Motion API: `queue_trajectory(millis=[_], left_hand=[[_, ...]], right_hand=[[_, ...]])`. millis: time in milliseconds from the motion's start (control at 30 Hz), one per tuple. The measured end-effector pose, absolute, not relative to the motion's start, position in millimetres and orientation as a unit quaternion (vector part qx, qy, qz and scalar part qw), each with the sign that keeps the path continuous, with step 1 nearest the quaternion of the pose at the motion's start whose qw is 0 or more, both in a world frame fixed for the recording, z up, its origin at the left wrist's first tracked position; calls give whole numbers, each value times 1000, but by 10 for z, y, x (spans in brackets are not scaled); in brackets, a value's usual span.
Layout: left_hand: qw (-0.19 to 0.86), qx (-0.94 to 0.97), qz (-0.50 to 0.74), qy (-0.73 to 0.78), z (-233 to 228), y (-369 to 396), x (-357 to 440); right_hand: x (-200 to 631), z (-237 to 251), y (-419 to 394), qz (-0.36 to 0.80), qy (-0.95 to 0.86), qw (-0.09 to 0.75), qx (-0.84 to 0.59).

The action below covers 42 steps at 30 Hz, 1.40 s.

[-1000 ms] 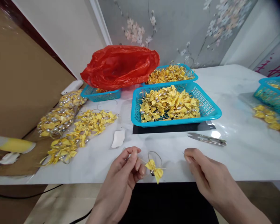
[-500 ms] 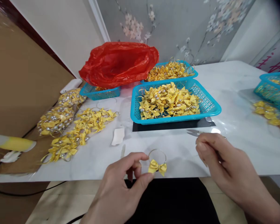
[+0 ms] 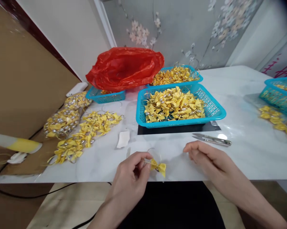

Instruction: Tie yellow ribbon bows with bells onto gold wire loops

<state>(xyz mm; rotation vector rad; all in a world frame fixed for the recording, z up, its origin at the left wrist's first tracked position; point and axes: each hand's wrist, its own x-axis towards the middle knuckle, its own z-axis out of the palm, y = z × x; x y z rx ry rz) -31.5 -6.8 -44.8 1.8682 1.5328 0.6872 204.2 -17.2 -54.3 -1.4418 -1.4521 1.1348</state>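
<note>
At the near edge of the white table (image 3: 241,149), just in front of the blue basket (image 3: 212,109) heaped with yellow bows, the left hand (image 3: 131,178) pinches a single yellow bow (image 3: 158,166) with a thin wire ring between thumb and fingertips. The right hand (image 3: 205,157) hovers beside the bow, fingers loosely curled and gripping nothing that can be made out. Metal snips (image 3: 211,139) lie just beyond that hand, between it and the basket.
</note>
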Motion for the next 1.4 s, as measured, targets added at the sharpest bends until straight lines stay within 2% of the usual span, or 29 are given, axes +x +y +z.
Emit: queue_trajectory(millis=[100,167,333,500,667,800,867,967,1167,1233,1400], left_hand=[[335,709,260,564,-424,-117,-353],[310,746,263,528,-421,-150,-355],[234,803,294,463,-455,-131,-335],[179,850,302,393,-435,-67,-373],[175,841,331,391,-418,-199,-380],[198,780,364,468,-548,-367,-297],[225,718,362,551,-591,-389,-238],[353,606,326,634,-524,-304,-175],[601,565,182,535,-232,-43,-193],[632,554,175,514,-205,-9,-193],[629,563,184,504,-225,1,-197]], right_hand=[[2000,-619,-58,551,-435,511,-496],[1923,-643,-1,600,-391,527,-457],[1737,-555,8,623,-466,430,-457],[1644,-457,-30,465,-660,307,-505],[1622,-524,-7,474,-640,324,-510],[1627,-568,-1,491,-606,335,-528],[1625,-563,-3,507,-596,332,-526],[1624,-531,-9,532,-592,321,-514],[1628,-492,-29,554,-596,305,-495],[1628,-494,-39,547,-600,304,-499],[1646,-436,-106,475,-642,305,-518]])
